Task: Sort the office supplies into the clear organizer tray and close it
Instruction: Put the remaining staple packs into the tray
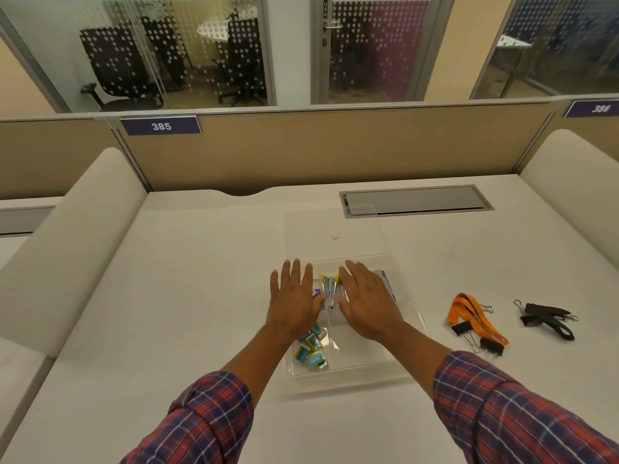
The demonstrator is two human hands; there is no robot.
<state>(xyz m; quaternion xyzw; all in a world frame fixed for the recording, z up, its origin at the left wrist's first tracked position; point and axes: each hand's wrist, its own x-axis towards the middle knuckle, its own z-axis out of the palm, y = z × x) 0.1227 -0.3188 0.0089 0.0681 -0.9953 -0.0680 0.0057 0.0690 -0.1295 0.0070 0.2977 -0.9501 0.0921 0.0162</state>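
Note:
A clear organizer tray lies on the white desk in front of me, its clear lid lying flat just behind it. My left hand and my right hand hover flat over the tray's far half, fingers spread, holding nothing. Between them shows a silver and yellow stapler. Several small blue and yellow packets fill the tray's near left compartment. To the right of the tray lie an orange lanyard with black binder clips and a black lanyard.
A grey cable hatch is set into the desk behind the lid. Beige partition walls enclose the desk at the back and cushioned dividers flank both sides.

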